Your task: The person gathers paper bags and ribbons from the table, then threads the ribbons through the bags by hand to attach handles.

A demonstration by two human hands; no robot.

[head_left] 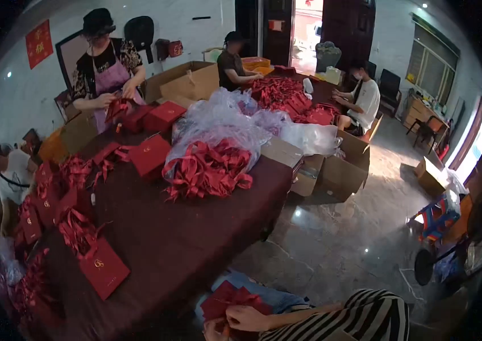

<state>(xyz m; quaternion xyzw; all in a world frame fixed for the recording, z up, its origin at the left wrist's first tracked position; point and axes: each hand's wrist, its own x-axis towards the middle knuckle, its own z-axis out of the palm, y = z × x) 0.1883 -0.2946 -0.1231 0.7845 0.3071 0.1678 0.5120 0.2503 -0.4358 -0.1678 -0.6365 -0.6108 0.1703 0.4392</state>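
Note:
At the bottom edge, my right hand [246, 318] is closed on a piece of dark red material [231, 300] lying over blue denim. My left hand [216, 329], partly cut off by the frame, pinches the lower edge of that same material close beside the right one. The fingertips of both hands nearly meet. A red flat bag with gold print [103, 270] lies on the dark red tablecloth [178, 244], away from my hands.
Red ribbons [207, 170] spill from clear plastic [218, 122] on the table. An aproned person [107, 79] handles red items at the back left; others sit around the tables. An open cardboard box [340, 170] stands beyond the table's right edge.

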